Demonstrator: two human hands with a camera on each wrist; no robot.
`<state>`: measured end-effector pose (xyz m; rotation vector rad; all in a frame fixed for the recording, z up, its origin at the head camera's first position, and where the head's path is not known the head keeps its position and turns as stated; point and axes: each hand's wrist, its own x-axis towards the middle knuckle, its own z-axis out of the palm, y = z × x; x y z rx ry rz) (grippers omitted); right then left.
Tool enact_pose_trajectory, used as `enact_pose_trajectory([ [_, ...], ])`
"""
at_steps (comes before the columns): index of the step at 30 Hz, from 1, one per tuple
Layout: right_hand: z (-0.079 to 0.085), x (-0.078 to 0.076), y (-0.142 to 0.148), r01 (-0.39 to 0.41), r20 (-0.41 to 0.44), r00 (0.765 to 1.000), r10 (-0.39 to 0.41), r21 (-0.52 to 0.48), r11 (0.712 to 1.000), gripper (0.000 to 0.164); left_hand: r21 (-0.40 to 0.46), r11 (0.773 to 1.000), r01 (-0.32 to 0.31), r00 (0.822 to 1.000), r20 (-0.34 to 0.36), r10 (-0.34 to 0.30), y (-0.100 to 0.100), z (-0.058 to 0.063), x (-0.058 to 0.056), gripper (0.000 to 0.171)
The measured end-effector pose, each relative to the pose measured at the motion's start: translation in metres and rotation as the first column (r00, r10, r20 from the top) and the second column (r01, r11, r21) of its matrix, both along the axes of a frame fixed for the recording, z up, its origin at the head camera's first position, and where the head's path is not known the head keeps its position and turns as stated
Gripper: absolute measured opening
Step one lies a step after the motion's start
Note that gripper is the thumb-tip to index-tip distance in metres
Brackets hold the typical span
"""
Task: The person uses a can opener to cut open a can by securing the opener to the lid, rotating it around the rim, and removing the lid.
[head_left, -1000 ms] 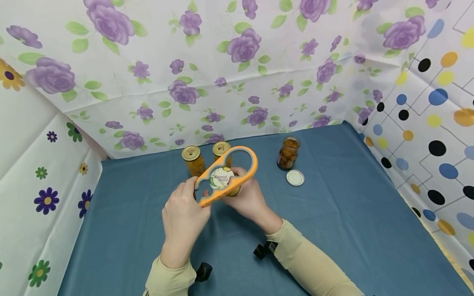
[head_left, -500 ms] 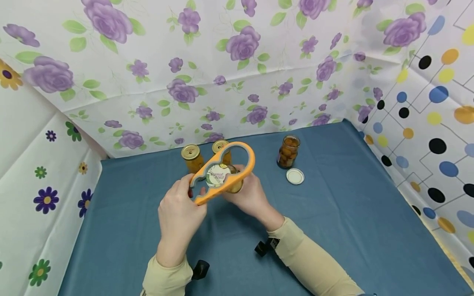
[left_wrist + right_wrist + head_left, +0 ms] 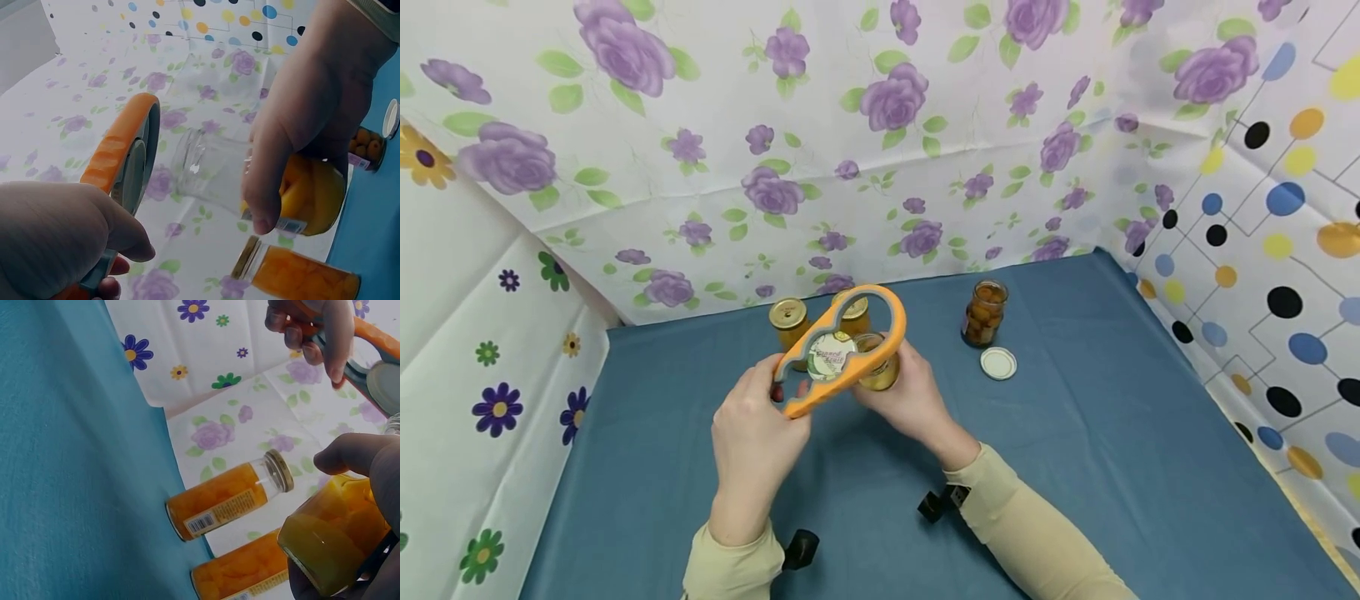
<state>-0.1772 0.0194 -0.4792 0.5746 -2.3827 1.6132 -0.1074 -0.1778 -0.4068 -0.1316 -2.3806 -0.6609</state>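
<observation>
My left hand (image 3: pixel 752 433) grips an orange jar opener (image 3: pixel 850 374) with grey inner edges. A round lid (image 3: pixel 831 357) with a printed label sits within the opener's notched part. My right hand (image 3: pixel 916 398) holds a glass jar (image 3: pixel 880 377) of yellow fruit, its fingers wrapped round the body. In the left wrist view the bare threaded mouth of this jar (image 3: pixel 215 169) faces the opener (image 3: pixel 119 147), with a gap between lid and rim. From the right wrist, the jar's base and fruit (image 3: pixel 331 540) show close up, partly covered by the fingers.
Behind the hands stand two lidded jars of orange fruit, one at left (image 3: pixel 787 321) and one partly hidden by the opener (image 3: pixel 854 320). Farther right is a lidless jar of brownish round fruit (image 3: pixel 984 313), with a white lid (image 3: pixel 998 363) lying in front. Patterned cloth walls enclose the blue table (image 3: pixel 1075 450).
My left hand has moved slightly left with the opener and the lid in it. The lid has come away from the jar, whose open mouth now shows in the right hand.
</observation>
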Motion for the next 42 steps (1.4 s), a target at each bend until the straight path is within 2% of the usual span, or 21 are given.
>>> enact_pose_trajectory([
  [6, 0.001, -0.001, 0.003, 0.051, 0.074, 0.996, -0.052, 0.026, 0.998, 0.063, 0.037, 0.999, -0.017, 0.999, -0.028, 0.018, -0.009, 0.003, 0.001, 0.031],
  [15, 0.003, -0.003, 0.008, 0.076, 0.071, 0.995, -0.075, -0.010, 0.997, 0.066, 0.048, 0.997, -0.060, 0.998, -0.010, 0.060, -0.017, 0.006, 0.001, 0.033],
  [30, 0.003, -0.014, 0.016, 0.170, 0.143, 0.977, -0.161, -0.048, 0.984, 0.070, 0.048, 0.997, -0.065, 0.998, 0.003, 0.065, -0.019, 0.007, 0.001, 0.032],
  [42, 0.002, -0.017, 0.021, 0.184, 0.155, 0.973, -0.171, -0.074, 0.980, 0.070, 0.055, 0.997, -0.055, 0.998, -0.004, 0.056, -0.019, 0.008, 0.001, 0.030],
])
